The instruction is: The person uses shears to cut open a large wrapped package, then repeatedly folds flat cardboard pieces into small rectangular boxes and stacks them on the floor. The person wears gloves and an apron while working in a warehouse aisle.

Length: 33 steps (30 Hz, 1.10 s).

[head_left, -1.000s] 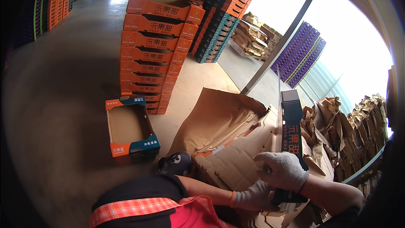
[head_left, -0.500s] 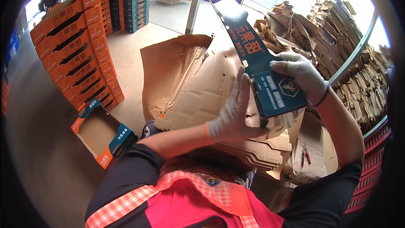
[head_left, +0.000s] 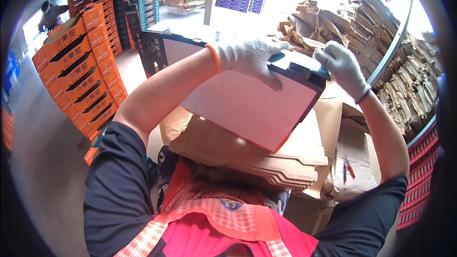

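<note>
Your white-gloved left hand (head_left: 247, 61) grips the upper edge of a rectangular, dark-edged, pale-panelled cardboard box (head_left: 254, 109) above stacked flat brown cardboard sheets (head_left: 247, 154); your right hand (head_left: 335, 62) curls beside its corner, grip unclear.

Gloved left grip (head_left: 245, 59) on a dark-edged carton (head_left: 252, 109), right grip (head_left: 342, 69) near its corner

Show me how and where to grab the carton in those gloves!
I'd pinch the carton by its dark upper edge, from above. It's tilted with that edge uppermost; the broad pale panel looks flat, with little to hook, and the lower edge is down by the stacked cardboard.
</note>
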Each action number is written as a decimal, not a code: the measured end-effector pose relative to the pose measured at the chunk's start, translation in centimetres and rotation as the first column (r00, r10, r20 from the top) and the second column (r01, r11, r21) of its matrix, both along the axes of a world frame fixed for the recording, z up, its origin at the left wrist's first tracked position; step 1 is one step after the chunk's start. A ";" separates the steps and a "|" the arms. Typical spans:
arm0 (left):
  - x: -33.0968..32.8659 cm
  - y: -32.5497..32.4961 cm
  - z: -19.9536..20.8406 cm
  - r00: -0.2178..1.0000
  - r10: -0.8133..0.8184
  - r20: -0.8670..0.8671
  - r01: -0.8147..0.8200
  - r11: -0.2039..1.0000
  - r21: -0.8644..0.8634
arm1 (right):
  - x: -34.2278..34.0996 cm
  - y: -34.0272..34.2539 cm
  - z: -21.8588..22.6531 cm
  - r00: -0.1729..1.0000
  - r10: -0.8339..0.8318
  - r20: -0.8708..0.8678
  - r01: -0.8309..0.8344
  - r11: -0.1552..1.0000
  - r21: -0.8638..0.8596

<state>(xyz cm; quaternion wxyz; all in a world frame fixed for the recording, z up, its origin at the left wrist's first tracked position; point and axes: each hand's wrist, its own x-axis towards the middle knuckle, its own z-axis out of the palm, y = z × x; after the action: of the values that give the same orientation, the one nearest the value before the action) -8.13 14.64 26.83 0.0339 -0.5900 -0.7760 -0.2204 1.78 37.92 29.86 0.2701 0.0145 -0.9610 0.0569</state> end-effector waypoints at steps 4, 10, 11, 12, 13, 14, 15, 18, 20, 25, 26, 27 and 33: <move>-1.7 3.1 0.6 0.995 -0.098 -0.033 0.090 0.976 -0.197 | 3.1 -1.0 0.4 0.973 0.222 0.058 -0.229 0.929 0.292; -3.3 4.6 -0.2 0.937 -0.348 0.019 0.349 0.935 -0.061 | 4.5 -5.0 2.1 0.938 0.080 0.338 -0.232 0.869 0.438; -3.4 4.4 -0.3 0.933 -0.356 0.045 0.358 0.931 -0.072 | 4.4 -5.4 2.5 0.917 0.133 0.377 -0.297 0.857 0.420; -3.5 4.1 -0.4 0.934 -0.346 0.088 0.354 0.931 -0.094 | 4.3 -5.5 3.0 0.913 0.138 0.384 -0.287 0.887 0.363; -3.5 3.9 -0.5 0.936 -0.333 0.115 0.344 0.935 -0.089 | 4.2 -5.5 3.5 0.877 0.152 0.456 -0.305 0.910 0.282; -3.5 3.6 -0.5 0.940 -0.304 0.153 0.321 0.942 -0.098 | 4.1 -5.3 3.8 0.853 0.115 0.509 -0.262 0.938 0.227; -3.5 3.4 -0.6 0.950 -0.252 0.182 0.274 0.956 -0.107 | 4.0 -5.1 4.0 0.843 0.102 0.528 -0.231 0.956 0.183; -3.9 3.2 -0.6 0.928 -0.314 0.201 0.333 0.941 -0.068 | 3.8 -4.2 3.7 0.840 0.117 0.530 -0.259 0.944 0.202; -4.1 3.3 -0.6 0.920 -0.295 0.258 0.331 0.937 -0.108 | 3.9 -3.7 2.5 0.868 0.259 0.423 -0.369 0.907 0.202; -4.5 5.0 0.2 0.850 -0.420 0.319 0.460 0.886 -0.060 | 4.1 -3.5 0.3 0.909 0.351 0.224 -0.411 0.842 0.349; -4.5 5.4 0.3 0.880 -0.415 0.233 0.439 0.896 -0.063 | 4.2 -3.5 0.3 0.873 0.438 0.212 -0.486 0.813 0.321; -4.3 6.0 0.5 0.844 -0.490 0.219 0.509 0.860 -0.038 | 4.4 -3.7 0.4 0.873 0.443 0.204 -0.488 0.810 0.325; -3.5 5.9 -0.1 0.769 -0.490 0.410 0.562 0.824 -0.069 | 4.5 -5.4 1.1 0.960 0.262 -0.098 -0.253 0.963 0.089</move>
<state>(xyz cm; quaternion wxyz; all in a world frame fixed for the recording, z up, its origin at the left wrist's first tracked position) -11.67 20.57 26.77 -0.2335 -0.7314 -0.5876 -0.2554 6.23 32.57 30.96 0.3115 0.1528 -0.9363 0.0542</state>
